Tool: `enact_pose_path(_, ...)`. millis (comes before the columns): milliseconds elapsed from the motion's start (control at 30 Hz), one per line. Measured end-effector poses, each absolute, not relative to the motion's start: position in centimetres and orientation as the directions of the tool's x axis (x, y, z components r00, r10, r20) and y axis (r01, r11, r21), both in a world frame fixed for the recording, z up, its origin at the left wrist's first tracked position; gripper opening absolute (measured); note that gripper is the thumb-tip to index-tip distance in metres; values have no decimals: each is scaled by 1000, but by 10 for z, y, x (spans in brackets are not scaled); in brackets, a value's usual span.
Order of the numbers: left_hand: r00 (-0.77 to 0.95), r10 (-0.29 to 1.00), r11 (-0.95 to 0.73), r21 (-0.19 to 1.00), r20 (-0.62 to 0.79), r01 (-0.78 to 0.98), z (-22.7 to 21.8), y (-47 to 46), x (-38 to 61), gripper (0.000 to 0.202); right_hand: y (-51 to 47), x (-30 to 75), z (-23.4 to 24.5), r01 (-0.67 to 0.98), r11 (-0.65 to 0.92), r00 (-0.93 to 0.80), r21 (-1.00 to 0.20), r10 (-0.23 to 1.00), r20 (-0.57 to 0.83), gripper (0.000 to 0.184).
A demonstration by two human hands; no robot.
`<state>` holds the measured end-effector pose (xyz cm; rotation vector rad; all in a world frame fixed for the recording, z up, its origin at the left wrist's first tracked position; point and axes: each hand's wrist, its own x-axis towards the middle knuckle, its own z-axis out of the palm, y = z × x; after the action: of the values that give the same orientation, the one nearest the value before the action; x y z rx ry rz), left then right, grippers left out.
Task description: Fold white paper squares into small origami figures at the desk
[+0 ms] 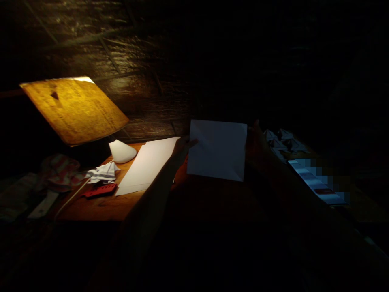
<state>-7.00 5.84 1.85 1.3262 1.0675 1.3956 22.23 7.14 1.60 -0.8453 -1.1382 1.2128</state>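
A square white sheet of paper (217,150) is held up in front of me, slightly tilted, dim and with faint creases. My left hand (182,147) grips its left edge, the thumb lying on the front face. At the right edge is my right hand (256,140), closed at the paper's upper corner with one digit sticking up; darkness hides most of its fingers. Behind my left forearm, brightly lit white sheets (148,164) lie overlapping on the wooden table (100,209).
A lamp with a yellow, printed-looking shade (75,111) and white base (122,152) stands left. Near it are a crumpled striped paper (103,172), a red object (100,190) and cloth (59,172). Several folded paper pieces (285,140) and a lit, partly pixelated screen (316,184) lie right.
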Motion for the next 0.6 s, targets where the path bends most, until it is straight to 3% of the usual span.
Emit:
enact_pose_path(67, -86, 968, -243, 965, 235, -97, 16, 62, -73, 42, 61, 216, 22, -359, 106, -73, -927, 987, 141, 60)
enact_pose_path(200, -161, 946, -307, 935, 281, -176, 16, 65, -76, 45, 46, 206, 28, -283, 90, -177, -955, 974, 145, 37)
enact_pose_path(267, -176, 941, -322, 926, 289, -196, 18, 65, -75, 49, 45, 204, 26, -248, 105, -144, -963, 979, 144, 30)
enact_pose_path(400, -169, 951, -288, 942, 259, -174, 21, 62, -74, 50, 55, 206, 18, -220, 100, 17, -970, 995, 99, 30)
enact_pose_path(600, -76, 969, -239, 968, 233, -82, 19, 62, -73, 44, 64, 213, 13, -222, 48, 71, -974, 997, 33, 30)
